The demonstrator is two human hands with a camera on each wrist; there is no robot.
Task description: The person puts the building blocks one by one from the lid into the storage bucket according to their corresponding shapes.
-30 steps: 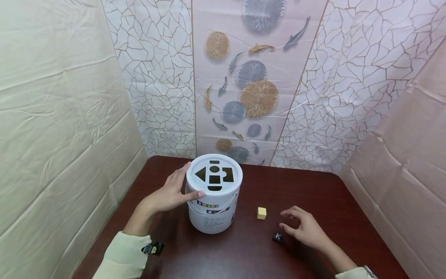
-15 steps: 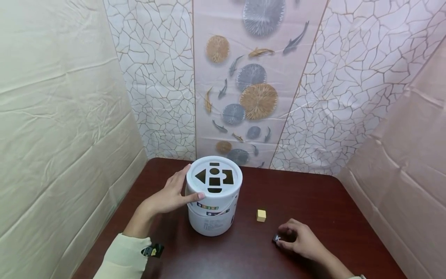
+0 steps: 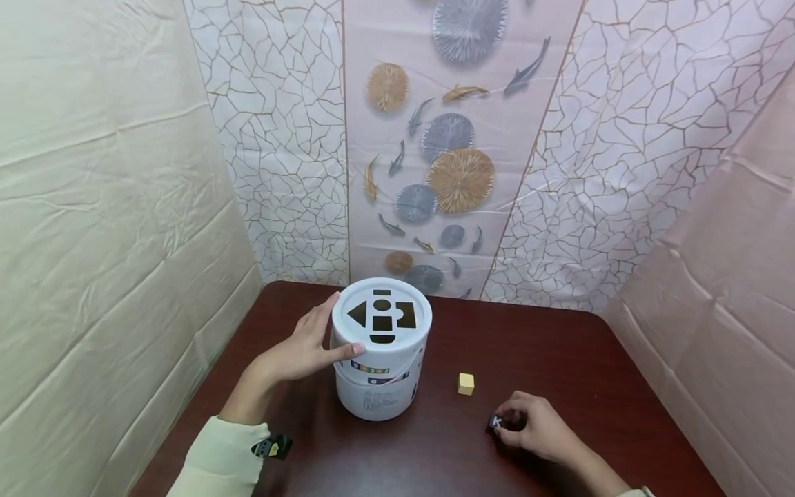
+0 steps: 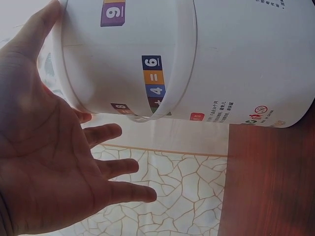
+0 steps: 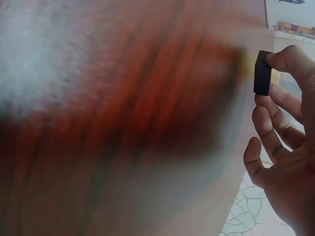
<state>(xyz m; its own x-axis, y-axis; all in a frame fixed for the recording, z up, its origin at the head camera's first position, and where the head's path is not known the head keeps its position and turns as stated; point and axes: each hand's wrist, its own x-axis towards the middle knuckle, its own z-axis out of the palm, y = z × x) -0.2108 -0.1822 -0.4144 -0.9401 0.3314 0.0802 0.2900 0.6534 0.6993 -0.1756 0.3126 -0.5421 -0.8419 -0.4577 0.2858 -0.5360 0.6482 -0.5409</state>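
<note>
A white bucket point(image 3: 379, 397) stands upright on the table, its lid point(image 3: 404, 293) pierced with shaped holes. My left hand point(image 3: 295, 355) rests against the lid's left rim, thumb at the front, fingers extended. In the left wrist view, the spread fingers of the left hand point(image 4: 54, 157) lie beside the bucket wall point(image 4: 236, 54). With thumb and fingertips, my right hand point(image 3: 542, 426) pinches a small black block point(image 3: 495, 422) marked with a white K. The right wrist view shows the black block point(image 5: 263, 73) between thumb and fingers.
A small yellow cube point(image 3: 466, 384) sits on the dark red-brown table point(image 3: 528, 338) between the bucket and my right hand. Patterned cloth point(image 3: 298, 138) hangs behind the table, and beige cloth walls point(image 3: 714, 297) stand at both sides.
My right hand has come down to the black K block and pinched it, tilting it slightly. The left hand and the bucket have stayed in place.
</note>
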